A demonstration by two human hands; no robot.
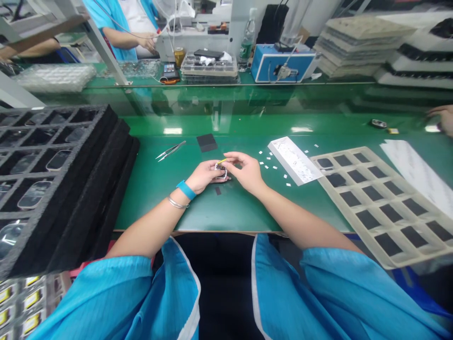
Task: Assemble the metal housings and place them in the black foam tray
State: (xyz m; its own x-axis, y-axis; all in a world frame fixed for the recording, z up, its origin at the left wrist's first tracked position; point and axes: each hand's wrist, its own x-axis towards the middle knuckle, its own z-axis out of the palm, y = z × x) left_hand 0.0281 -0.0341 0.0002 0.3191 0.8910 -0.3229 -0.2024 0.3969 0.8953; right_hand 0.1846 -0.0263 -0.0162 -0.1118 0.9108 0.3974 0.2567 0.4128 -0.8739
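My left hand (202, 176) is closed around a small watch case (222, 173) with a pale rim and dark inside, held above the green bench. My right hand (248, 172) comes in from the right, its thumb and forefinger pinching a thin yellow piece (221, 161) at the top of the case. Its exact kind is too small to tell. Just below my hands lies a small dark square (218, 191). Tweezers (171, 150) rest to the left, beside a black foam sheet (207, 142).
Stacked black foam trays (116, 156) stand at left. At right are a white box (295, 160) of small white pieces, several loose ones beside it, and a beige compartment tray (384, 200). Another person's hand (444, 118) shows at far right; a co-worker (129, 35) sits across.
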